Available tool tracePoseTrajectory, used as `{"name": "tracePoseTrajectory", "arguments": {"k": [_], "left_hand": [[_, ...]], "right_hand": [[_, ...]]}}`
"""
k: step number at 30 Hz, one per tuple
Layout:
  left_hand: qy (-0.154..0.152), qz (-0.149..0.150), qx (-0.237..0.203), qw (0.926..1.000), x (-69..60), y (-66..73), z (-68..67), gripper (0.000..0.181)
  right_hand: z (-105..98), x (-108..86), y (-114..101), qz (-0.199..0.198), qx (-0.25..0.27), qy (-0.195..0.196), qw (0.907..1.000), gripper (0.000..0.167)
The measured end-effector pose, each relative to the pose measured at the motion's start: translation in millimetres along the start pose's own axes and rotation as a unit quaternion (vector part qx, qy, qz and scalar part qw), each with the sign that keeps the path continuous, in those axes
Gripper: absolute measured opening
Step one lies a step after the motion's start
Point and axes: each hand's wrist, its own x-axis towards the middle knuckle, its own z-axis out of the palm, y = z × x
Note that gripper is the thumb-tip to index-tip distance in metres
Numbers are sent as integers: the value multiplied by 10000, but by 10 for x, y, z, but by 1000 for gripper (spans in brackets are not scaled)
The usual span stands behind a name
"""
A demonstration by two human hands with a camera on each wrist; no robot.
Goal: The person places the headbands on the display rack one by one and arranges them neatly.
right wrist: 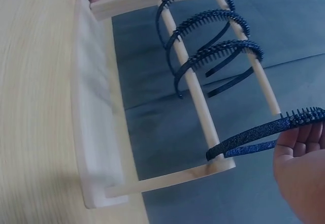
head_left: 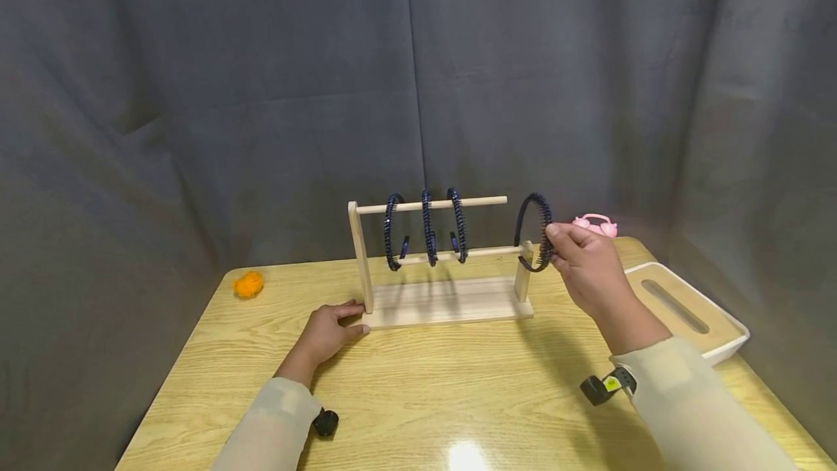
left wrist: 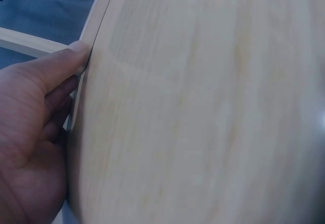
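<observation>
My right hand (head_left: pixel 591 271) pinches a dark blue toothed headband (right wrist: pixel 259 134) at the right end of a wooden rack (head_left: pixel 451 302). The headband's lower part lies around the end of the lower rail (right wrist: pixel 200 107), while its toothed top is just beyond the free tip of the upper rail (head_left: pixel 484 201). Farther left, three similar headbands (head_left: pixel 428 227) hang over the upper rail, spaced apart. My left hand (head_left: pixel 330 333) holds the left corner of the rack's base, thumb at the front edge and fingers beside the upright; the left wrist view shows this grip close up.
A white tray with a wooden lid (head_left: pixel 680 311) stands at the table's right edge, beside my right forearm. Behind my right hand is a pink object with two rounded tops (head_left: pixel 598 225). An orange fluffy ball (head_left: pixel 248 284) lies at the far left. Grey curtain (head_left: pixel 294 93) hangs behind the table.
</observation>
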Motion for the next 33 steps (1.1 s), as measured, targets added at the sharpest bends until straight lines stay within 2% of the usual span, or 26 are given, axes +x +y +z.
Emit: {"name": "tracePoseTrajectory", "arguments": {"k": [5,11,13,15,20,28,33], "left_hand": [[-12,-61,-82,9999,-14,-23,-2,44],[-9,-68,-138,9999,-18,-47,1,45],[-3,-38,-164,9999,-20,-54,4,45],[0,-50,-197,9998,-13,-57,9,44],[7,-54,-132,9999,-3,-39,8,45],[34,8,-70,10000,1,-21,2,43],[17,-16,-64,10000,3,-28,5,42]], "right_hand": [[33,95,113,155,-95,-28,9998,29],[142,208,207,190,130,-112,9997,16],[184,233,213,194,-43,-101,9998,14],[222,254,214,177,-428,-68,9989,14],[293,308,251,187,-1232,8,9922,19],[421,341,369,239,-1514,-135,9881,33],[477,372,434,201,-1770,-249,9837,28]]}}
